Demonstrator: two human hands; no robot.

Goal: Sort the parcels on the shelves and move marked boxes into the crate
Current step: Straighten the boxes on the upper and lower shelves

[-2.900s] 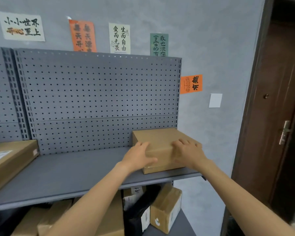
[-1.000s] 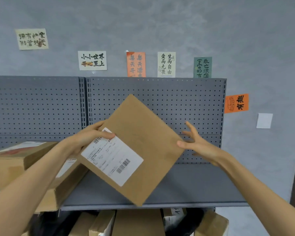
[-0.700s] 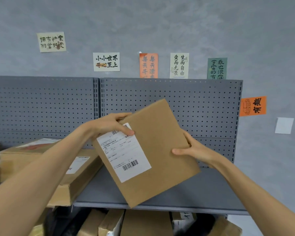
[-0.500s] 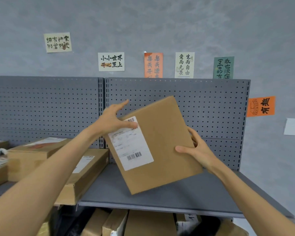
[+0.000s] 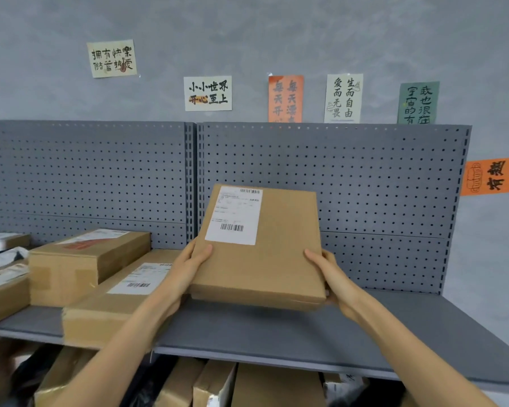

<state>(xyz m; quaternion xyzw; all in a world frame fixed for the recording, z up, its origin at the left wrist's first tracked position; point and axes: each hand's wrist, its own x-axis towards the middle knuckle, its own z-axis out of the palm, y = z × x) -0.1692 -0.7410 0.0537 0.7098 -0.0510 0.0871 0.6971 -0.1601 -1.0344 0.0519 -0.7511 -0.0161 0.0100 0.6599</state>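
I hold a flat brown cardboard box [image 5: 276, 254] just above the grey shelf [image 5: 306, 333], tilted with its labelled face toward me. A white shipping label with barcodes sits on the box's upper left. My left hand [image 5: 188, 265] grips the box's lower left edge, thumb on the front face. My right hand [image 5: 332, 277] grips its lower right edge. No crate is in view.
A long flat labelled box [image 5: 115, 301] lies on the shelf just left of my left hand, with a taller box [image 5: 83, 262] behind it and more parcels at the far left. Several boxes fill the lower shelf [image 5: 218, 383]. Perforated back panels [image 5: 364, 186] stand behind.
The box was lifted off the shelf's right end, turned over to show its label, then rotated upright. Both hands slid down to its lower edges and it moved closer to the shelf.
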